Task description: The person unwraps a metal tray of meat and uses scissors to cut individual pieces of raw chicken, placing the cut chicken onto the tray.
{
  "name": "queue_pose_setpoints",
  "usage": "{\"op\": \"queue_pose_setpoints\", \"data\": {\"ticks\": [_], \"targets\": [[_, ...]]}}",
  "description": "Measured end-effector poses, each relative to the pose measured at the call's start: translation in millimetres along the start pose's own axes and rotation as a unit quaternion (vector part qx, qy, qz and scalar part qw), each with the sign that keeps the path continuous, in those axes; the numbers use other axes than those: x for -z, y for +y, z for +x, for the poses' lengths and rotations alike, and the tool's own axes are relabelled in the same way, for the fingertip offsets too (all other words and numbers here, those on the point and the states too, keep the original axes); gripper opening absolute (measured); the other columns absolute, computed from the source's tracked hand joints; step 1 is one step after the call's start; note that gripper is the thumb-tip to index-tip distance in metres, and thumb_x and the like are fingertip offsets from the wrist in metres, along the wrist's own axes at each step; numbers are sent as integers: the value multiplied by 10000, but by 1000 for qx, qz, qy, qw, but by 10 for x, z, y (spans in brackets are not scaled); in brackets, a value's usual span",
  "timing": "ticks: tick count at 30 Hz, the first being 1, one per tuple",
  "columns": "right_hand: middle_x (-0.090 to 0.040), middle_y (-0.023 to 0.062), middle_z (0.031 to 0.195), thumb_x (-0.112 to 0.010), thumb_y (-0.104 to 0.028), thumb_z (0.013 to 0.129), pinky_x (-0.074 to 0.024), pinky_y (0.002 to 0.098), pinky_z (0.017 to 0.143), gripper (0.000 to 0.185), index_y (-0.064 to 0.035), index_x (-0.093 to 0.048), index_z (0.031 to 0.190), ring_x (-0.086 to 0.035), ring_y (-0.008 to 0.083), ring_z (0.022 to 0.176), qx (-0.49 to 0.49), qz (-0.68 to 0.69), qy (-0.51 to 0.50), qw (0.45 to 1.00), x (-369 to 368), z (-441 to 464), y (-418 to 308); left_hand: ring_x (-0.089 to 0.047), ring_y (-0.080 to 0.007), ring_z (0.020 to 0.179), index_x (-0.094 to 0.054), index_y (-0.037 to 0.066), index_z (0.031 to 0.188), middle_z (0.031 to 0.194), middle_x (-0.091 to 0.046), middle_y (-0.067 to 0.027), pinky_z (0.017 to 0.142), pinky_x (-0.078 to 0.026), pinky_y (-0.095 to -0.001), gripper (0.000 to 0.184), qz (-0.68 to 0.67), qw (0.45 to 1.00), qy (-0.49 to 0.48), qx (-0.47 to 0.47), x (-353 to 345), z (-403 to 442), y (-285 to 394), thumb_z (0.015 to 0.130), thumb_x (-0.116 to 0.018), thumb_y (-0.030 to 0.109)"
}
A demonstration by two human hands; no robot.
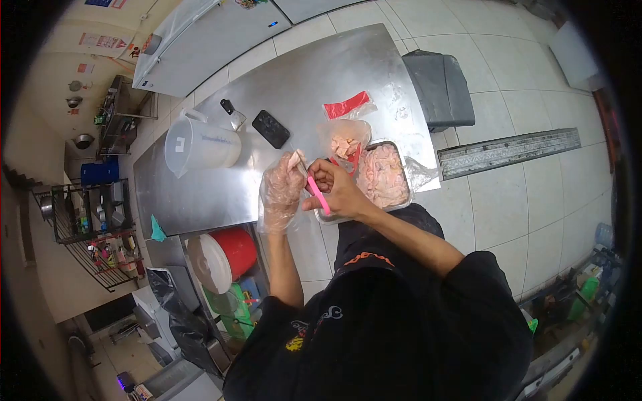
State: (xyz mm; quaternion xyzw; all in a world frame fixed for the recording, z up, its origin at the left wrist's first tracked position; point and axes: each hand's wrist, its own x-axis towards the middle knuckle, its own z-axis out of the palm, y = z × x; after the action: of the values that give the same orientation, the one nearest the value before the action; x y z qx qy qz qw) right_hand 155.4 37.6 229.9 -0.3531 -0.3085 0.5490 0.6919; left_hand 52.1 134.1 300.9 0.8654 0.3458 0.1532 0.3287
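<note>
My left hand (283, 188), in a clear plastic glove, pinches a small piece of pale raw meat (294, 159) above the steel table. My right hand (338, 190) is bare and closed round pink-handled scissors (318, 194). Their blades point at the meat piece and seem to touch it. Beside my right hand stands a metal tray (408, 194) filled with raw, pinkish meat (382, 175) that looks like chicken. Behind it, a clear plastic bag (326, 132) with a red band holds smaller meat pieces (344, 147).
On the steel table (200, 207) stand a translucent pitcher (207, 148), a cleaver (235, 117) and a black phone-like slab (271, 129). A red-and-clear packet (349, 105) lies farther back. Below left is a red bucket (235, 252); a grey bin (438, 90) stands beyond the right edge.
</note>
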Motion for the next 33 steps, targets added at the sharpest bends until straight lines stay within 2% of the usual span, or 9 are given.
{"op": "queue_pose_setpoints", "data": {"ticks": [4, 9, 11, 14, 16, 20, 25, 29, 33], "targets": [[-604, -25, 825, -888, -115, 654, -453, 197, 716, 444, -66, -534, 918, -548, 41, 755, -62, -97, 25, 993, 77, -26, 87, -521, -330, 599, -598, -3, 1048, 692, -535, -166, 575, -400, -421, 257, 17, 996, 27, -80, -72, -50, -187, 859, -544, 163], [-604, -33, 727, -886, -97, 653, -417, 185, 594, 388, -64, -543, 831, -528, 20, 659, -10, -24, 56, 998, -56, -2, 119, -512, -312, 591, -605, 5, 1051, 664, -504, -148, 564, -389, -429, 257, 94, 985, 67, -130, -126, -87, -215, 886, -528, 186], [-602, -33, 710, -888, -95, 650, -405, 186, 574, 382, -65, -543, 812, -525, 16, 649, 21, 42, 65, 997, -79, 5, 126, -502, -303, 585, -605, 6, 1020, 666, -500, -144, 559, -384, -424, 237, 50, 993, 49, -99, -117, -130, -262, 891, -528, 189], [-609, -29, 727, -889, -96, 649, -422, 186, 595, 391, -58, -541, 824, -535, 18, 670, -10, -61, 68, 996, -40, -30, 176, -487, -286, 575, -599, 4, 961, 669, -495, -139, 551, -375, -412, 205, 5, 996, 54, -66, -144, -176, -234, 897, -530, 186], [-558, -49, 658, -924, -227, 607, -350, 197, 508, 448, -54, -542, 766, -469, 15, 590, -8, -57, 99, 993, -49, -55, 189, -480, -279, 571, -593, 2, 933, 672, -493, -137, 546, -370, -406, 193, 1, 995, 83, -62, -176, -193, -194, 898, -531, 181], [-573, -46, 672, -922, -205, 609, -369, 196, 515, 436, -54, -550, 777, -482, 18, 596, 50, 53, 110, 991, -91, -35, 211, -481, -277, 570, -586, 3, 905, 665, -492, -135, 543, -367, -401, 157, 0, 994, 74, -85, -284, -211, -224, 900, -535, 151], [-596, -31, 693, -915, -184, 620, -396, 196, 532, 416, -51, -561, 794, -493, 21, 607, -1, -58, 118, 991, 78, -127, 316, -475, -283, 539, -541, 6, 815, 635, -475, -137, 518, -361, -406, 158, -51, 993, 93, -57, -538, -309, -415, 902, -539, 138], [-603, -27, 693, -918, -199, 618, -386, 197, 529, 417, -48, -562, 774, -498, 24, 607, 36, 9, 137, 990, 97, -195, 375, -493, -250, 529, -534, 8, 763, 611, -504, -106, 497, -368, -372, 248, -21, 989, 120, -86, -768, -374, -382, 914, -527, 204], [-601, -19, 682, -914, -213, 626, -383, 203, 524, 409, -47, -566, 763, -504, 28, 608, -58, -89, 136, 985, 319, -416, 414, -492, -249, 522, -526, 9, 762, 632, -510, -108, 493, -362, -379, 252, -28, 986, 149, -74, -1045, -551, -518, 922, -512, 203]]}}
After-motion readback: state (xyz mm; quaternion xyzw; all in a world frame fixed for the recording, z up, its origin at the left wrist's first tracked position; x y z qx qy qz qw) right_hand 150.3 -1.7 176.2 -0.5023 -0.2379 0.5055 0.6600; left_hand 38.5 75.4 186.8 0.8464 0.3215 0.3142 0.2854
